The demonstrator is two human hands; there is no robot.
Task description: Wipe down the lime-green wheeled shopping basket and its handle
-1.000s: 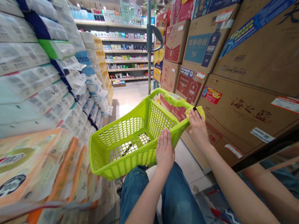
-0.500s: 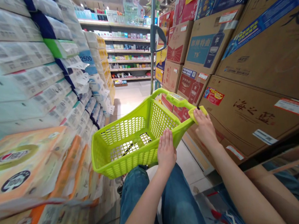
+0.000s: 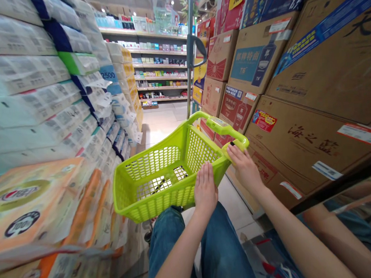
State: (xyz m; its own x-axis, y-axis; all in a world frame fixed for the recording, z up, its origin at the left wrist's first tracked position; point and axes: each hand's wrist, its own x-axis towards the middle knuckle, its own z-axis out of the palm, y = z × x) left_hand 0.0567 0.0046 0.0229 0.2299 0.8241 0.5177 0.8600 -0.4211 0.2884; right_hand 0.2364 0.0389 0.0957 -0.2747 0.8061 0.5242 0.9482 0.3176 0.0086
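A lime-green shopping basket cart (image 3: 152,201) with pierced walls stands tilted across my knees, nothing lying in its basket. My left hand (image 3: 205,185) rests flat on the near side wall, its fingers stretched out together over the rim. At the rear corner, just below the green handle (image 3: 225,129), my right hand (image 3: 244,164) presses a yellow cloth (image 3: 226,149) against the plastic. Its fingers cover part of the cloth, so the full shape is hidden.
Stacked tissue packs (image 3: 36,104) rise on the left, with orange packs (image 3: 32,204) lower and nearer. Brown cartons (image 3: 305,141) wall in the right side. Ahead stand a grey pole (image 3: 189,82) with a handle and shelves of small goods (image 3: 161,65). A glossy surface lies at lower right.
My right hand has slid with the yellow cloth from the handle's right end leftward and down to the basket's rear corner. My left hand has stayed on the side wall.
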